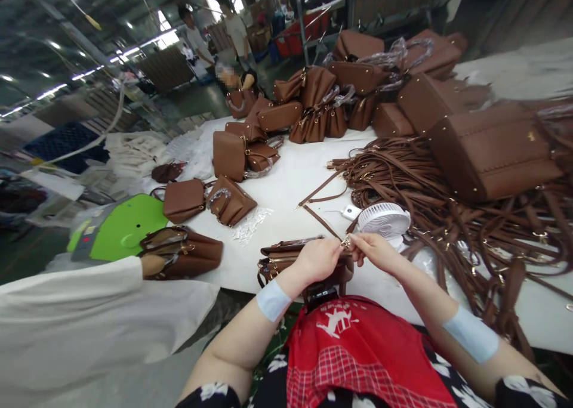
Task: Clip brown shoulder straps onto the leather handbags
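My left hand (319, 257) and my right hand (370, 248) meet over the table's front edge, fingers closed. Between their fingertips is a small gold metal clasp (345, 241). From it a thin brown strap (323, 222) runs back across the table. Both hands seem to pinch this strap end, though the fingers partly cover it. Directly beneath lies a brown handbag (280, 254) with a zip, close against my red apron (358, 342). My left forearm hides part of the bag.
A white fan (385, 220) stands just beyond my right hand. Many straps (403, 175) lie heaped at right, below stacked brown bags (492, 151). Small white tags (252, 226) are scattered at left. A co-worker's sleeve (89, 306) reaches in beside another bag (197, 253).
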